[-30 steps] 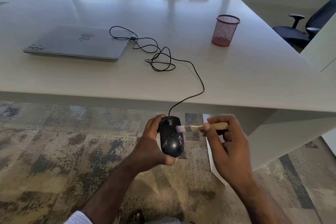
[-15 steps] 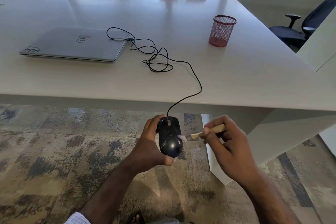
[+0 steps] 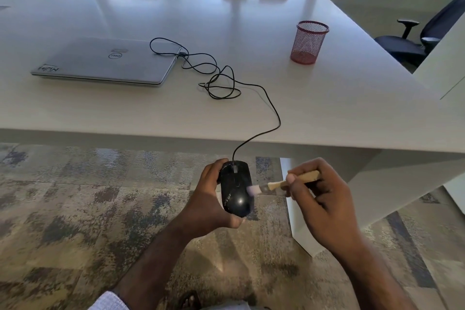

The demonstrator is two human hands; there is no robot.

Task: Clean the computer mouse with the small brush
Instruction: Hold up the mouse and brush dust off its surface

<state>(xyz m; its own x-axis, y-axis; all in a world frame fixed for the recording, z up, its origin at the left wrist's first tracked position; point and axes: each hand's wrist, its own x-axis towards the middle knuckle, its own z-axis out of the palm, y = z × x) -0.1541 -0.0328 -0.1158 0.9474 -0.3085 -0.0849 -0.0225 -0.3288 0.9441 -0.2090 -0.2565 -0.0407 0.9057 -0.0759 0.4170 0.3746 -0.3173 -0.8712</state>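
Note:
A black wired computer mouse (image 3: 236,187) is held in the air below the table's front edge, top side up. My left hand (image 3: 210,201) grips it from the left and underneath. My right hand (image 3: 324,205) pinches a small brush (image 3: 279,184) with a pale wooden handle. The brush's light bristles touch the mouse's right side near its middle. The mouse's black cable (image 3: 266,100) runs up over the table edge in loops to the laptop.
A closed silver laptop (image 3: 105,61) lies on the white table (image 3: 327,108) at the left. A red mesh pen cup (image 3: 309,41) stands at the right. A black office chair (image 3: 412,40) is at the far right. Patterned carpet (image 3: 75,209) lies below.
The brush tip has slid from the mouse's front near the wheel down along its right side toward the middle. My left hand keeps the mouse almost still.

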